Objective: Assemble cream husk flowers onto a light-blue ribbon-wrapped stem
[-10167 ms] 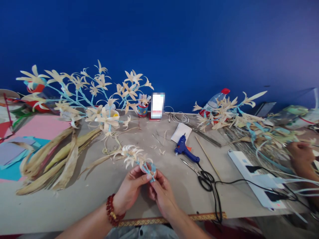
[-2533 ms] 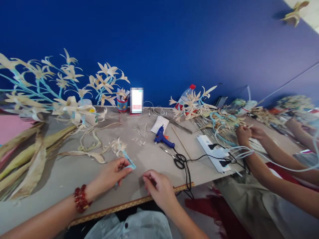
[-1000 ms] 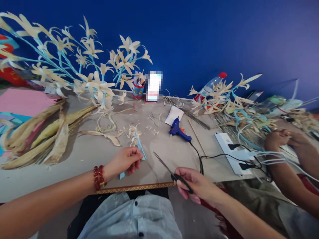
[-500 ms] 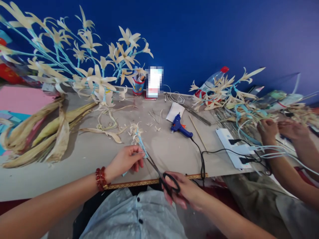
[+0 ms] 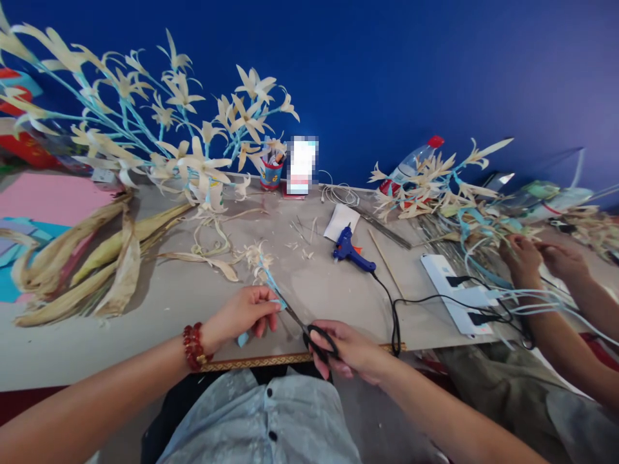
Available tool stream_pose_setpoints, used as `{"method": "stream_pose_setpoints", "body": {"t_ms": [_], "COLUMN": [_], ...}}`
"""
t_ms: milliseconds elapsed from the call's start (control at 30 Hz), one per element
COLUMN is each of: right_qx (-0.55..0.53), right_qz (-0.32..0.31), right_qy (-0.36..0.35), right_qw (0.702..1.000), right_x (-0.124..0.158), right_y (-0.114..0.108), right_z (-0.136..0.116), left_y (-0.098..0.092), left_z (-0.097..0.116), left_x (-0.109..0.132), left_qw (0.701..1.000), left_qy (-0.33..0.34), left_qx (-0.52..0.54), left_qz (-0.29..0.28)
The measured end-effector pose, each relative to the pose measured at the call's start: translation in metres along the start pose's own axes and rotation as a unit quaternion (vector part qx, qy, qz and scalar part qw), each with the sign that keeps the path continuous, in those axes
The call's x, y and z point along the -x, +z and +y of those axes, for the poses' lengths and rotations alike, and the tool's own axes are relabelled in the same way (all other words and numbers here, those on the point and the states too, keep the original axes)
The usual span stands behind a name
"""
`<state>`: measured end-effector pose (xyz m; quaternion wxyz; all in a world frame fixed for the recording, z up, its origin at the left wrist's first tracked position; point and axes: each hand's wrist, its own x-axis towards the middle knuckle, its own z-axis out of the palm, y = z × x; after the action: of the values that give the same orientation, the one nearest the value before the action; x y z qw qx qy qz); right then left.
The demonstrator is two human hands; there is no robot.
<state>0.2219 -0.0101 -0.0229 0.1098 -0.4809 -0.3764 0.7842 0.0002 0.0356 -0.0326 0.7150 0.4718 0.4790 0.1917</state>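
Between its thumb and fingers my left hand (image 5: pixel 249 311) pinches the stem of a small husk flower (image 5: pixel 260 258), wrapped in light blue paper. A loose end of the blue strip (image 5: pixel 242 338) hangs below the fingers. My right hand (image 5: pixel 345 348) grips the black handles of a pair of scissors (image 5: pixel 304 325). Their blades point up and left and reach the stem beside my left fingertips. Whether the blades touch the blue strip, I cannot tell. Beyond the hands, a blue glue gun (image 5: pixel 355 252) lies on the table.
Husk flowers (image 5: pixel 200 158) stand at the back left, above dried corn husks (image 5: pixel 77 258) and pink paper (image 5: pixel 48 196). To the right lie a white power strip (image 5: pixel 454 293) with cables and another flower spray (image 5: pixel 430 183). A co-worker's hands (image 5: pixel 522 261) work at far right.
The scissor handles have closed together, and my right hand has moved slightly left and up towards my left hand. The left hand still holds the stem. The whole view has shifted a little.
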Motion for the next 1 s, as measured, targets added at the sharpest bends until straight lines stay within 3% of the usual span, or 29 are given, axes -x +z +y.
{"method": "stream_pose_setpoints", "body": {"t_ms": [400, 1000], "right_qx": [0.045, 0.017], "right_qz": [0.003, -0.015], "right_qy": [0.002, -0.004], "right_qw": [0.999, 1.000], "right_x": [-0.0044, -0.0044], "right_y": [-0.0017, -0.0034], "right_z": [-0.0059, -0.0020], "left_y": [-0.0021, -0.0013], "left_z": [0.0026, 0.0041], "left_x": [0.0006, 0.0010], "left_qw": [1.000, 0.998], "left_qy": [-0.015, -0.045], "left_qx": [-0.020, 0.031], "left_qz": [-0.009, -0.007]}}
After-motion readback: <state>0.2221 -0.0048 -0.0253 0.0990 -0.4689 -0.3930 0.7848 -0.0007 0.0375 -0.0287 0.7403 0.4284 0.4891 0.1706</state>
